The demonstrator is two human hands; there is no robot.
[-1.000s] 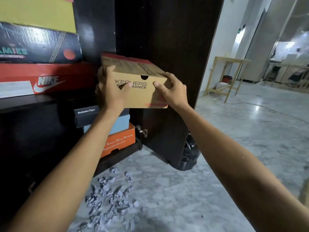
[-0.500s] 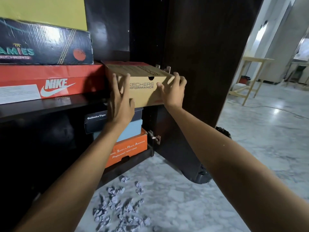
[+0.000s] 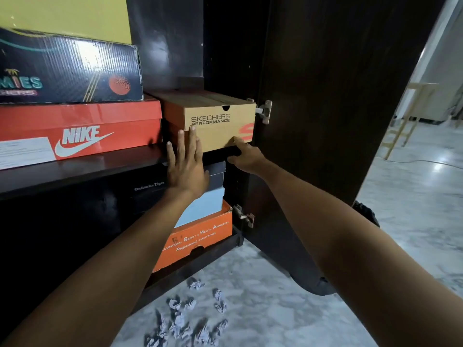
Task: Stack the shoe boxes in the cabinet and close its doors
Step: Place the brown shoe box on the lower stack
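The tan Skechers Performance shoe box (image 3: pixel 218 113) sits on the dark cabinet shelf (image 3: pixel 87 166), right of a red Nike box (image 3: pixel 82 128). My left hand (image 3: pixel 186 166) lies flat with straight fingers against the lower front of the tan box. At the box's lower right corner my right hand (image 3: pixel 246 156) has its thumb on the box front, its fingers lying at the shelf edge. A dark patterned box (image 3: pixel 67 71) and a yellow box (image 3: pixel 65 18) are stacked on the Nike box. The cabinet door (image 3: pixel 325 96) stands open on the right.
Below the shelf, a black Onitsuka Tiger box (image 3: pixel 147 191), a light blue box (image 3: pixel 203 209) and an orange safety-shoe box (image 3: pixel 200 236) are stacked. Crumpled paper balls (image 3: pixel 190 316) lie on the marble floor. A wooden table (image 3: pixel 406 116) stands far right.
The tan box went from held in the air to resting on the shelf beside the Nike box. Both hands slid from its sides down to its lower front.
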